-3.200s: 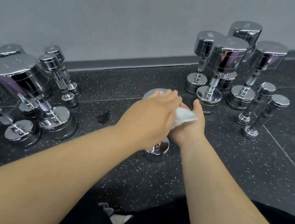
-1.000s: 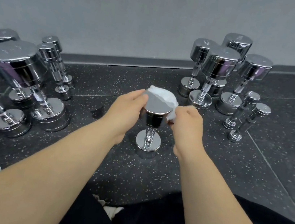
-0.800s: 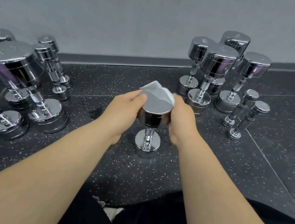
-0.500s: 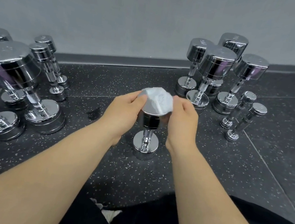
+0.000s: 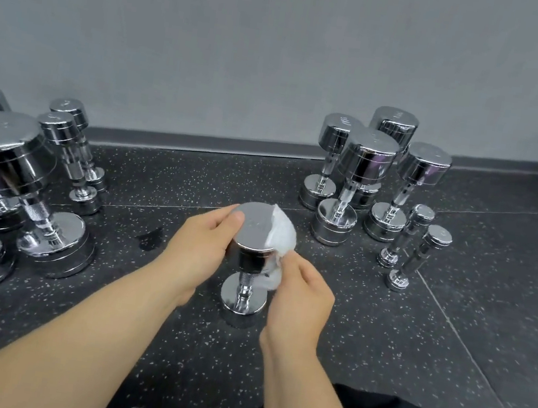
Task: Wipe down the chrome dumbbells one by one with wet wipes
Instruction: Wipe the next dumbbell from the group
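Your left hand (image 5: pixel 199 246) grips the top head of the chrome dumbbell (image 5: pixel 253 232), fingers curled round its side and thumb on the rim. The dumbbell stands upright on the speckled floor (image 5: pixel 379 340) in the middle of the frame. Your right hand (image 5: pixel 302 298) pinches the wet wipe (image 5: pixel 282 235), which drapes over the head's right edge and side. A left cluster (image 5: pixel 2 149) and a right cluster (image 5: pixel 367 159) of dumbbells stand well apart from it.
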Demonstrator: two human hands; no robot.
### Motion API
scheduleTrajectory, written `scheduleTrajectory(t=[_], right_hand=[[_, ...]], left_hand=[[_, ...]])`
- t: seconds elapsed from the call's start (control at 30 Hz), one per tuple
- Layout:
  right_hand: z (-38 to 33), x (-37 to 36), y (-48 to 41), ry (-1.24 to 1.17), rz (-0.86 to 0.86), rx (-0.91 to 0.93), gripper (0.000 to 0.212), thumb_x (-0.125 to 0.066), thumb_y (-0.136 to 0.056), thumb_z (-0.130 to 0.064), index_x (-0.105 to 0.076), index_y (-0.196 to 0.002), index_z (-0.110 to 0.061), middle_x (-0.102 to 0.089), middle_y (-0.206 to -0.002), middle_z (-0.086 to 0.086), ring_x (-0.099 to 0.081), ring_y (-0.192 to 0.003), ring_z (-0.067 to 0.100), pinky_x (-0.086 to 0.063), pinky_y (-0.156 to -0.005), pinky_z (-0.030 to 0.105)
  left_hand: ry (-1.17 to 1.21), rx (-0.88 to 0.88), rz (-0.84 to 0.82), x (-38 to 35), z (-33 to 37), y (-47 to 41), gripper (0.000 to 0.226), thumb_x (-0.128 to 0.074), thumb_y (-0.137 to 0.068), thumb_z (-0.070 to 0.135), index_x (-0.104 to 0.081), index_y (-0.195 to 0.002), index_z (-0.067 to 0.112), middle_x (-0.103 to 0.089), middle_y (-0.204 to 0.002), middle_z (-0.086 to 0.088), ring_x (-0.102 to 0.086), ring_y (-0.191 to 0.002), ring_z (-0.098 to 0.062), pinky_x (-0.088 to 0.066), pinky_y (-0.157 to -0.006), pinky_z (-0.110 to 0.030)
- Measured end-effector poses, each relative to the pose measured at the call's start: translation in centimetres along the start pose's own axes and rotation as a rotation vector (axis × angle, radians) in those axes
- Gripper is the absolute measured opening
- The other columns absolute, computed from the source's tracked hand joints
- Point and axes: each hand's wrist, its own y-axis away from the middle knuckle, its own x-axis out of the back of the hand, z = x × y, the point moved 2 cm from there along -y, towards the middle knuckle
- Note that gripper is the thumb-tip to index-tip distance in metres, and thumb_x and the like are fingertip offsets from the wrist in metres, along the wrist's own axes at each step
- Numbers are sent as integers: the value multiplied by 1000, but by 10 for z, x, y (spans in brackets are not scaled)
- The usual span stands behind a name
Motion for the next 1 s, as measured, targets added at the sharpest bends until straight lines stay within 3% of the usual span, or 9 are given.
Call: scheduleTrajectory(t=[0.13,0.3,0.43,0.5,0.6,0.77,0.87,0.93,1.0], right_hand=[[-22,-6,-15,-87,-38,12,22,-59,-85,3,-70,-88,-16,-69,-78,2,-60,-62,9,-46,-57,25],[-4,-8,15,26,-141,16,23,-62,-78,8,-55,-70,-13,-50,-67,3,-42,-57,12,-37,-53,24],[-19,-4,-12,-137,29,32,22,-60,-82,6,-61,-73,-14,-55,-72,0,-48,-66,14,-42,-63,26],[-11,-4,-5,-66,-25,18,21,-61,-80,5,-61,-70,-13,-55,-69,2,-47,-64,14,-40,-61,27],[3,-10,23,88,-171,20,19,-66,-78,4,-64,-66,-10,-57,-59,-5,-46,-55,7,-40,-54,19],[-6,-2,0,-63,10,50,25,-64,-83,6,-64,-69,-14,-56,-59,-8,-47,-56,6,-42,-55,18],[-3,-3,11,-41,-86,21,24,-66,-83,6,-65,-69,-14,-57,-58,-8,-47,-53,6,-41,-51,16],[-3,-4,14,-37,-139,-34,18,-69,-82,5,-68,-73,-10,-64,-63,-2,-54,-56,9,-46,-54,18],[-3,-4,14,-14,-157,-77,15,-64,-82,7,-68,-77,-7,-65,-65,4,-55,-56,12,-46,-52,21]], left_hand=[[-2,7,32,-2,2,0,27,-46,-102,36,-72,-108,43,-72,-106,21,-64,-108,-11,-46,-104,-38],[-13,-9,32,-1,6,2,27,-48,-101,35,-75,-97,38,-75,-99,14,-68,-102,-15,-49,-101,-47],[-18,3,21,-2,7,4,28,-46,-98,42,-73,-103,41,-75,-99,11,-67,-98,-20,-49,-101,-48],[-31,7,4,1,5,6,29,-45,-99,42,-73,-104,38,-75,-97,6,-67,-92,-21,-50,-100,-45],[0,4,3,3,8,5,30,-47,-102,34,-75,-96,27,-75,-92,11,-67,-85,-10,-52,-92,-38],[-14,17,-26,-1,10,6,32,-46,-100,40,-74,-88,30,-63,-78,2,-53,-76,-17,-45,-102,-50],[80,92,-29,2,10,15,27,-44,-102,38,-71,-103,36,-72,-99,-4,-64,-87,-17,-52,-96,-49],[211,189,-150,0,11,25,20,-53,-100,35,-62,-117,40,-72,-113,1,-71,-97,-21,-55,-90,-42],[245,251,-293,-3,10,38,46,-71,-88,22,-53,-122,47,-73,-111,4,-73,-95,-22,-55,-87,-42]])
